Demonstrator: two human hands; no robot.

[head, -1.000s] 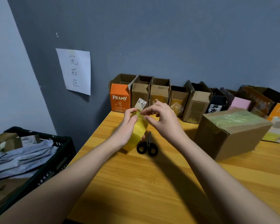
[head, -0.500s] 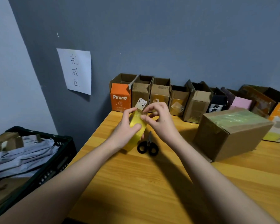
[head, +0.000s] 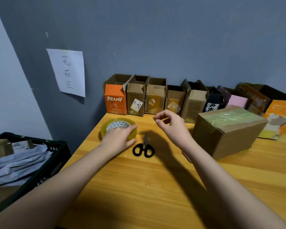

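Left hand (head: pixel 119 140) of mine holds the tape roll (head: pixel 106 129), fingers over its top and thumb against its near side, while my right hand (head: pixel 172 128) hangs above the table (head: pixel 155 187) with fingers loosely curled and nothing in them. To my left a black crate (head: pixel 53 156) holds grey bags and cardboard. A taped cardboard box (head: pixel 229 134) sits just right of my right hand. A row of open boxes (head: pixel 155 98) lines the wall, and a paper sheet (head: pixel 68 71) is stuck there. The tape roll lies flat near the table's far left corner. Black scissors (head: pixel 144 148) lie just beside it, between my hands.
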